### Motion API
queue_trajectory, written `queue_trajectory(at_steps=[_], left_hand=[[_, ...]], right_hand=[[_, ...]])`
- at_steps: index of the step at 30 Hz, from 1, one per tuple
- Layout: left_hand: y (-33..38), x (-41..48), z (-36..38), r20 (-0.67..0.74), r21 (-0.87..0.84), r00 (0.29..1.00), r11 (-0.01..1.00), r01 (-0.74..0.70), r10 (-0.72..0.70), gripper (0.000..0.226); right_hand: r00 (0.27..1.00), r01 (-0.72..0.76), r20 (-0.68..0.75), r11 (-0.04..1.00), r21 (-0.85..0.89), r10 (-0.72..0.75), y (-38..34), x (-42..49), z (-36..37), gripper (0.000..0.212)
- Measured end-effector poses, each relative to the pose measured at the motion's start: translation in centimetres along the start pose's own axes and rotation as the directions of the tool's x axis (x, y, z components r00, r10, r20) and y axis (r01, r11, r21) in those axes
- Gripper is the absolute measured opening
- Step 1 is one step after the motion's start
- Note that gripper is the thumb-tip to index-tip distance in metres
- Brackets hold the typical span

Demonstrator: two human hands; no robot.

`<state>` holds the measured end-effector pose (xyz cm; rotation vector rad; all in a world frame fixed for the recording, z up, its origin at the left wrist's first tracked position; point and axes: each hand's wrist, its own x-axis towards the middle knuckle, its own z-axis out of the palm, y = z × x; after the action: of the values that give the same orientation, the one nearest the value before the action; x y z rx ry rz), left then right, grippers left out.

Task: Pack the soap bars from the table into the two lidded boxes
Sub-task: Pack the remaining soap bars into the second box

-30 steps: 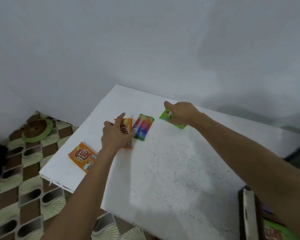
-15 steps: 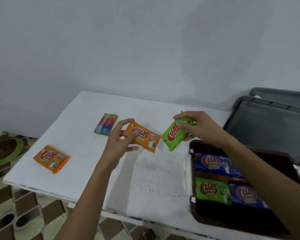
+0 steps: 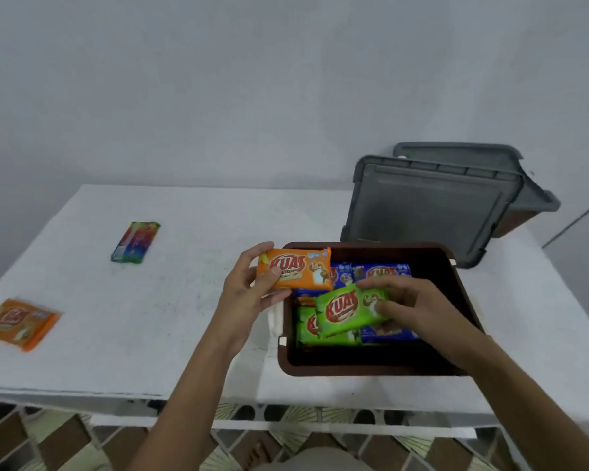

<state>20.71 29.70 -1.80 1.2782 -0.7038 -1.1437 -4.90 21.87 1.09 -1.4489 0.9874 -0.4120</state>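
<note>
Two bars held over the box (image 3: 463,294): right hand (image 3: 419,309) clamps the green bar (image 3: 349,309), long axis 8-to-2 o'clock, above the packed layer; left hand (image 3: 249,290) clamps the orange bar (image 3: 295,273) at the 10 o'clock corner.

Both arms reach forward; left hand (image 3: 252,290) and right hand (image 3: 410,305) each apparently pinch-closed, fingers curled.
</note>
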Motion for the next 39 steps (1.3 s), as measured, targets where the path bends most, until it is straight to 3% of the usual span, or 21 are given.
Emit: queue_trajectory(at_steps=[2, 4, 7, 10, 12, 14, 16, 17, 19, 21, 24, 27, 30, 33, 39], left_hand=[[-0.4, -0.3, 0.5, -0.011, 0.005, 1.0, 1.0, -0.001, 0.001, 0.034], [-0.5, -0.5, 0.7, -0.032, 0.005, 0.999, 1.0, -0.005, 0.005, 0.033], [-0.4, -1.0, 1.0, -0.054, 0.051, 0.998, 0.998, -0.026, 0.029, 0.034], [-0.3, -1.6, 1.6, -0.058, 0.119, 0.996, 0.991, -0.057, 0.065, 0.036], [-0.3, -2.1, 2.0, -0.048, 0.146, 0.995, 0.986, -0.076, 0.084, 0.037], [-0.2, -2.6, 2.4, -0.032, 0.15, 0.995, 0.985, -0.088, 0.094, 0.037], [-0.2, -2.9, 2.9, -0.016, 0.129, 0.996, 0.988, -0.089, 0.092, 0.037], [-0.1, -3.0, 3.2, -0.004, 0.118, 0.996, 0.989, -0.085, 0.086, 0.038], [-0.1, -3.2, 4.1, 0.028, 0.125, 0.996, 0.988, -0.085, 0.082, 0.038], [-0.2, -3.3, 5.0, 0.068, 0.157, 0.994, 0.983, -0.09, 0.08, 0.039], [-0.6, -3.3, 5.7, 0.166, 0.238, 0.984, 0.966, -0.102, 0.063, 0.044], [-1.3, -3.3, 5.7, 0.247, 0.493, 0.963, 0.841, -0.223, 0.11, 0.048], [-2.4, -2.8, 4.9, 0.206, 0.708, 0.915, 0.592, -0.384, 0.347, 0.036], [-3.7, -2.0, 3.9, 0.14, 0.809, 0.881, 0.461, -0.365, 0.452, 0.033], [-4.7, -1.8, 3.6, 0.081, 0.841, 0.893, 0.45, -0.3, 0.444, 0.032]], right_hand=[[0.995, -0.053, 0.085, 0.998, -0.037, 0.056, 1.5, 0.6, 1.0, 0.03], [0.994, -0.051, 0.075, 0.963, -0.266, 0.073, 3.1, 1.8, 2.0, 0.031], [0.999, 0.04, 0.038, 0.741, -0.67, -0.02, 4.3, 3.4, 3.0, 0.032], [0.993, 0.119, 0.078, 0.646, -0.754, -0.092, 4.3, 4.0, 3.2, 0.032], [0.992, 0.126, 0.083, 0.623, -0.772, -0.097, 4.0, 3.8, 2.8, 0.032], [0.989, 0.112, 0.016, 0.67, -0.734, -0.148, 3.0, 3.0, 2.1, 0.027], [0.967, 0.115, -0.13, 0.829, -0.547, -0.22, 1.6, 2.1, 1.5, 0.017], [0.963, 0.131, -0.176, 0.925, -0.357, -0.204, 0.8, 1.5, 1.3, 0.018], [0.987, 0.127, -0.103, 0.992, 0.0, -0.126, -0.2, 0.6, 0.9, 0.031], [0.995, 0.102, -0.01, 0.99, 0.096, -0.101, -0.2, -0.2, 0.6, 0.039], [0.998, 0.067, -0.016, 0.983, 0.17, -0.065, -0.2, -1.1, -0.3, 0.033], [0.995, 0.079, -0.067, 0.992, 0.099, -0.072, 0.1, -2.1, -2.4, 0.023], [0.99, 0.063, -0.123, 0.998, -0.022, -0.065, 0.8, -2.7, -4.7, 0.019], [0.988, -0.005, -0.149, 0.976, -0.216, -0.028, 1.7, -2.4, -6.1, 0.016], [0.977, -0.096, -0.212, 0.879, -0.468, -0.007, 3.6, -0.2, -4.4, 0.011]])
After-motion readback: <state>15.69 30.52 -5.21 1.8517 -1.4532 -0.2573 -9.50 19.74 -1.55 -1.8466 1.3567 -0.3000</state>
